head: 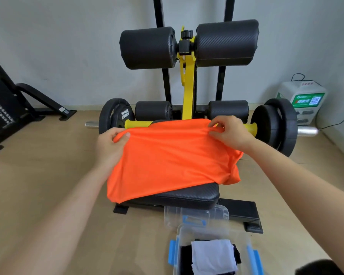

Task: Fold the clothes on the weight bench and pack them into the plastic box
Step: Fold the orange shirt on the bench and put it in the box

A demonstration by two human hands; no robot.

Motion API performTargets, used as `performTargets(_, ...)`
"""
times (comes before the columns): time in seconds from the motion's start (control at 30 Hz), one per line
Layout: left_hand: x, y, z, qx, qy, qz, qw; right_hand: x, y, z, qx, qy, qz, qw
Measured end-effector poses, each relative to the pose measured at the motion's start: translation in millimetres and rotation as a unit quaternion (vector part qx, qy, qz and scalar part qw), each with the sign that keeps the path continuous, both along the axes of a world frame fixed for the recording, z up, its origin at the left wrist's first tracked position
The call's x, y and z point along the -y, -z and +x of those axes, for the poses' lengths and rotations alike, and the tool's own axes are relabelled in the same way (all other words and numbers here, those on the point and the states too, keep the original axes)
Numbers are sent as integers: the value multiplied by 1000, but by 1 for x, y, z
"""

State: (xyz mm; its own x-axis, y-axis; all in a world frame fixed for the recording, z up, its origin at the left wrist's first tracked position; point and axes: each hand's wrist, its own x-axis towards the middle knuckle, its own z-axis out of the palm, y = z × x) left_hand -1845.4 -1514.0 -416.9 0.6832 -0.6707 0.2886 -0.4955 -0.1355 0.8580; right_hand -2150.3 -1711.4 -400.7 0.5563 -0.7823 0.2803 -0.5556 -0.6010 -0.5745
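The shirt (167,155) hides most of the desk (187,195); only its near edge shows. The left grip (109,143) has its fingers under the cloth, with the thumb alone visible. The bottom edge cuts off the box (214,234) and the white cloth (213,257) inside it. The label (308,101) on the white unit (302,90) is too small to read.

Left forearm (68,205) and right forearm (298,175) are bare down to the frame's lower corners. Left grip (109,147) and right grip (230,133) are bare too, nails short. Dark blurred patch (322,267) at bottom right: unclear whether clothing.
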Motion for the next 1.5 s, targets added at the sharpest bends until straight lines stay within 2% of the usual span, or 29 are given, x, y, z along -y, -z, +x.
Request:
performTargets(0.07, 7, 7, -4, 25, -13, 45, 999, 0, 7, -4, 4, 32, -10, 999)
performTargets(0.2, 8, 17, -23, 108, 43, 133, 984, -1, 16, -17, 26, 12, 10, 1000)
performTargets(0.33, 1, 7, -61, 171, 141, 119, 968, -17, 19, -38, 31, -31, 18, 999)
performTargets(0.4, -6, 3, -84, 204, 216, 119, 947, -24, 23, -55, 9, -34, 56, 998)
performTargets(0.47, -14, 5, -105, 241, 288, 129, 918, -30, 27, -72, -50, -38, 99, 993)
performTargets(0.57, -22, 8, -124, 287, 340, 134, 886, -41, 39, -90, -99, -35, 188, 977)
performTargets(0.77, -22, 15, -134, 280, 336, 140, 888, -64, 73, -96, 1, 20, 299, 954)
performTargets(0.93, -16, 14, -141, 282, 301, 138, 900, -73, 74, -83, 116, 27, 385, 915)
performTargets(1.17, -15, 14, -144, 274, 295, 145, 904, -75, 75, -70, 164, 81, 389, 903)
performTargets(1.5, -21, 13, -149, 270, 275, 155, 909, -51, 76, -111, 275, 127, 475, 826)
